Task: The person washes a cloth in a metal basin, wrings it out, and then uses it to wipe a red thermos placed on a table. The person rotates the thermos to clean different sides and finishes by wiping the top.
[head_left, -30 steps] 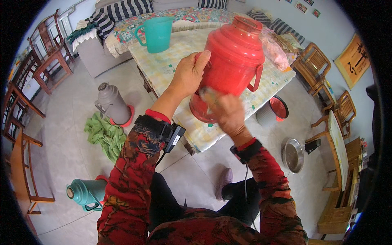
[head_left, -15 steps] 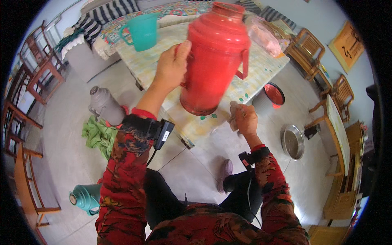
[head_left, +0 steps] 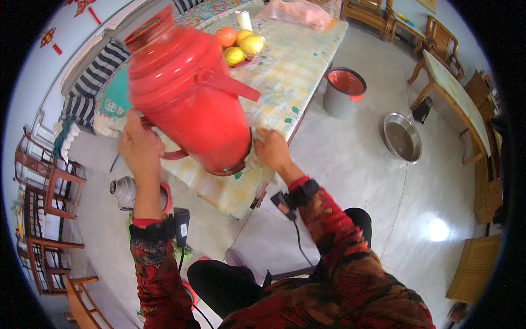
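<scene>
- The big red thermos flask (head_left: 189, 101) is lifted off the table (head_left: 307, 60) and tilted, its mouth pointing far-left and its base toward the person; it looks motion-blurred.
- The left hand (head_left: 139, 145) grips the flask's left side, fingers curled closed around the body near the lower handle.
- The right hand (head_left: 274, 153) presses a pale cloth (head_left: 255, 159) against the rim of the base; its fingers are bunched closed on the cloth.
- As a judgement: the wiping is mid-way. The body looks clean and glossy, while the base is what the cloth now touches; the flask is not yet set down.
- Behind it on the table sits a pile of oranges and yellow fruit (head_left: 241, 44).
- On the floor: a silver flask (head_left: 125, 192) at near left, a grey bin with a red liner (head_left: 344, 90) and a steel basin (head_left: 402, 137) to the right.
</scene>
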A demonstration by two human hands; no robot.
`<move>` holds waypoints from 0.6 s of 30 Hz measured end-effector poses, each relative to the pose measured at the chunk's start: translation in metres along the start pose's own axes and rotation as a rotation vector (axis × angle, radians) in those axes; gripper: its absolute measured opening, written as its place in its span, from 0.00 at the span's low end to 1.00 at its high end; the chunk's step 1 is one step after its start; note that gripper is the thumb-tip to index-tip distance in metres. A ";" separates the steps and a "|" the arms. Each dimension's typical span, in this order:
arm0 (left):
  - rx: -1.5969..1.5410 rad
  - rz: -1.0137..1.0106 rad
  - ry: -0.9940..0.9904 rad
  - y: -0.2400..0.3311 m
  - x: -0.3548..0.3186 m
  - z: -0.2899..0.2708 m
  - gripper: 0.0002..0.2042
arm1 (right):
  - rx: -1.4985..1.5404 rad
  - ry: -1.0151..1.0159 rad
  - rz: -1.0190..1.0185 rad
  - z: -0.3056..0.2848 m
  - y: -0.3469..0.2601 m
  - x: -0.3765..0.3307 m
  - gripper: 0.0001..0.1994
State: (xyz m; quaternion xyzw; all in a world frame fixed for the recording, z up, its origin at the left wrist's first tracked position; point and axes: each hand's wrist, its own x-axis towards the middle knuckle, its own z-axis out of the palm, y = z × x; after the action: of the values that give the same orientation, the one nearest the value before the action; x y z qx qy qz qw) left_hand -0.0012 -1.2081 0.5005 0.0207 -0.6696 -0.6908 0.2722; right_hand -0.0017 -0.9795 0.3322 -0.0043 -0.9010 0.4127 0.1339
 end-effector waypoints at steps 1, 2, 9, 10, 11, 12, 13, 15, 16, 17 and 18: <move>-0.003 0.006 -0.019 0.000 -0.002 0.001 0.22 | -0.029 -0.056 -0.060 -0.004 0.006 0.019 0.15; -0.020 0.010 -0.047 0.001 -0.003 0.001 0.22 | -0.058 -0.101 -0.135 -0.006 0.011 0.037 0.15; -0.037 0.036 -0.043 0.008 -0.008 0.008 0.22 | -0.150 -0.172 -0.048 -0.002 0.004 0.048 0.11; -0.021 0.033 -0.013 0.008 -0.009 0.008 0.22 | -0.122 -0.165 -0.011 -0.004 -0.001 0.030 0.12; -0.019 0.027 -0.020 0.008 -0.009 0.009 0.22 | -0.101 -0.150 0.028 -0.008 -0.005 0.008 0.12; -0.034 0.007 -0.011 0.008 -0.009 0.009 0.22 | -0.011 -0.085 0.092 -0.008 -0.012 -0.013 0.12; -0.014 0.009 -0.024 0.008 -0.009 0.009 0.21 | -0.020 -0.066 0.083 -0.005 -0.021 -0.031 0.12; -0.008 -0.036 0.006 0.009 -0.009 0.009 0.21 | 0.054 0.032 0.150 0.013 -0.044 -0.063 0.12; -0.009 -0.017 -0.011 0.008 -0.008 0.009 0.21 | 0.046 0.038 0.204 0.019 -0.051 -0.072 0.13; -0.028 -0.015 -0.012 0.008 -0.008 0.009 0.21 | 0.074 0.102 0.199 0.021 -0.052 -0.074 0.12; -0.042 -0.011 -0.011 0.008 -0.008 0.009 0.21 | 0.084 0.112 0.212 0.024 -0.053 -0.077 0.12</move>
State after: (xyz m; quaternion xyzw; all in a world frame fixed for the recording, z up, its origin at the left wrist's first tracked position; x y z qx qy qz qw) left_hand 0.0051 -1.1962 0.5064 0.0150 -0.6561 -0.7064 0.2650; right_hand 0.0718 -1.0408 0.3386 -0.1171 -0.8685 0.4610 0.1394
